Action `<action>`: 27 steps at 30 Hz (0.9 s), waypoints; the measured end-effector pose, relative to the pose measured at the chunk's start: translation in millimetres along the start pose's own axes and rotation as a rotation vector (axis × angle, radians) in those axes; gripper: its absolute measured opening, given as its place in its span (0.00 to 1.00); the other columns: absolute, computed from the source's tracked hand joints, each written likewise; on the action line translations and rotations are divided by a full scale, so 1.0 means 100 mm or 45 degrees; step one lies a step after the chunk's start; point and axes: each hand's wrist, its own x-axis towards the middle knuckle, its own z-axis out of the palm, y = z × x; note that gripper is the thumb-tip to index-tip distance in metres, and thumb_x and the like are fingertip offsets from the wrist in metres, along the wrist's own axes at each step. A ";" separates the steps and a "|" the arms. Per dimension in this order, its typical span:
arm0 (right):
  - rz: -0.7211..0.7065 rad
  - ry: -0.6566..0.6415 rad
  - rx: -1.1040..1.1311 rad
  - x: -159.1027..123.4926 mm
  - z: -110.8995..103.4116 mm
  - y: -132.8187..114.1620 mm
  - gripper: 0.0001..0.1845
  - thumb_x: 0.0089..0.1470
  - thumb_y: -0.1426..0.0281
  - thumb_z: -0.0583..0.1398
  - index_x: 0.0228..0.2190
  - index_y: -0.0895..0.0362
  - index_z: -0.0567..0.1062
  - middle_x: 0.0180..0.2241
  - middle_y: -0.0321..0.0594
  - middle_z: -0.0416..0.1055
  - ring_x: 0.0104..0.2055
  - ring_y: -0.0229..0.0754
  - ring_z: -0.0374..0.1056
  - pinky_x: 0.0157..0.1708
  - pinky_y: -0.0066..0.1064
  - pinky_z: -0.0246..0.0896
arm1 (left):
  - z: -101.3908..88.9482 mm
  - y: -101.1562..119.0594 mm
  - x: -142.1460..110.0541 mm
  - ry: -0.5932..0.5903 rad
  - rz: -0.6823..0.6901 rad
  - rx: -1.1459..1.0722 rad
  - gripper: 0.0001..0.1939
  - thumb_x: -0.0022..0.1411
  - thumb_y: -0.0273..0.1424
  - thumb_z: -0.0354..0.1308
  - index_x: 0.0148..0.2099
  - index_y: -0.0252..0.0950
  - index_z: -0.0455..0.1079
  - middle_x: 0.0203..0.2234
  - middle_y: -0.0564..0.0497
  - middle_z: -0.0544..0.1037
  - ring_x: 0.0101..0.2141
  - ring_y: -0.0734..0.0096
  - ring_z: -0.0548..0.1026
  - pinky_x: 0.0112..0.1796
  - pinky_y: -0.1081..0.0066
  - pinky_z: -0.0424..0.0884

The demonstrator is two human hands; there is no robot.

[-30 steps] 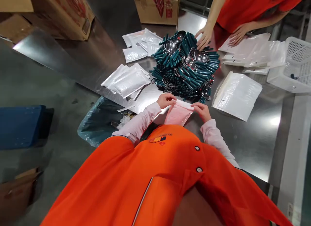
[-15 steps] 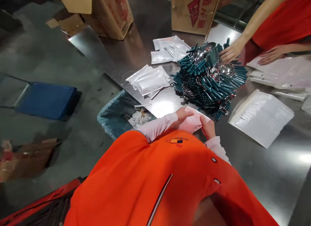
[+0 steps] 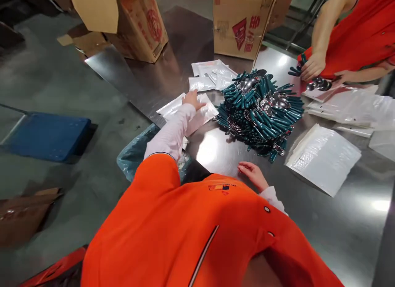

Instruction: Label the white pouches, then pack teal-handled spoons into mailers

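Observation:
My left hand (image 3: 191, 99) reaches across to a small pile of white padded envelopes (image 3: 203, 116) near the table's left edge. It rests on the top one, thumb and fingers spread. Close to my body, my right hand (image 3: 253, 175) is over the bare metal table (image 3: 216, 151), holding nothing, its fingers loosely stretched out. Ahead of it stands a large heap of metal utensils with dark teal handles (image 3: 262, 114), spoon-like bowls showing among them. A stack of flat white padded envelopes (image 3: 327, 155) lies to its right.
Another pile of envelopes (image 3: 202, 83) lies farther back. A lined bin (image 3: 135, 149) stands below the left edge. Cardboard boxes (image 3: 234, 31) are at the back. A co-worker's hand (image 3: 313, 66) holds teal-handled utensils above more white envelopes (image 3: 342, 106). A blue platform cart (image 3: 49, 134) is on the floor.
My left hand has moved forward and left with the envelope both hands held, onto the pile. My right hand has let go of it. The co-worker's hand has lifted utensils off the heap.

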 end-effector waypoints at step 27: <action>0.160 0.254 0.052 -0.07 -0.42 0.42 0.20 0.35 0.56 0.74 0.31 0.54 0.84 0.40 0.49 0.83 0.47 0.57 0.79 0.54 0.50 0.73 | 0.41 1.07 0.35 0.040 0.623 0.252 0.10 0.69 0.28 0.59 0.49 0.33 0.79 0.48 0.41 0.79 0.56 0.52 0.71 0.62 0.52 0.61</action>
